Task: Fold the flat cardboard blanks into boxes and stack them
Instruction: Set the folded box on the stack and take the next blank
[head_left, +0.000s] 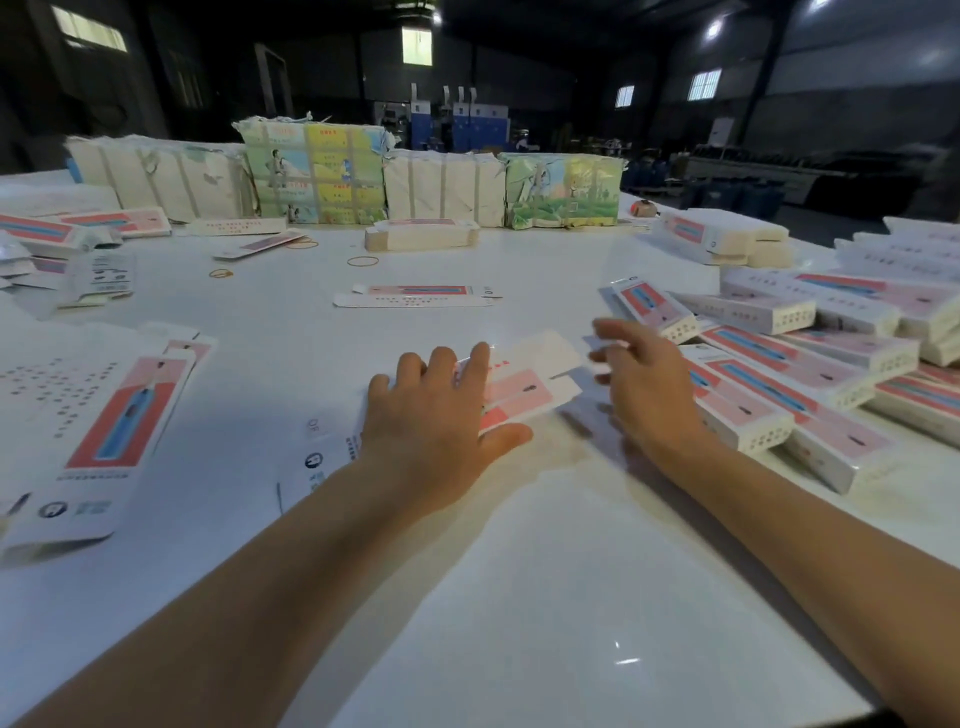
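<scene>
A flat pink-and-white cardboard blank (524, 382) lies on the white table (519, 597) in front of me. My left hand (441, 415) lies flat on its near end, fingers spread and straight. My right hand (644, 384) hovers at the blank's right end, blurred, fingers loosely bent around a small white flap; whether it pinches the flap is unclear. Folded boxes (810, 384) are stacked in rows just right of my right hand. A pile of flat blanks (119, 421) lies at the left.
Another flat blank (415, 296) lies mid-table, with rubber bands (362, 261) beyond it. Wrapped bundles (311, 171) stand along the far edge. More blanks (78, 228) and boxes (722, 234) lie at the far left and right. The table's near right edge drops off.
</scene>
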